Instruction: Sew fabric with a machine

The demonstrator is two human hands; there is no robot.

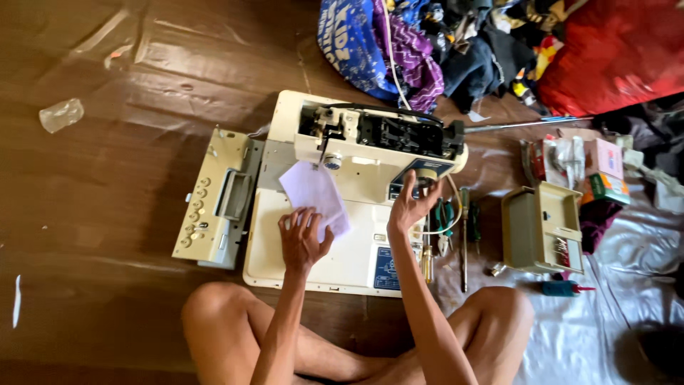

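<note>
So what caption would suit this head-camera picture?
Seated on the floor, left hand presses pale cloth on an opened sewing machine; right hand touches its handwheel.
</note>
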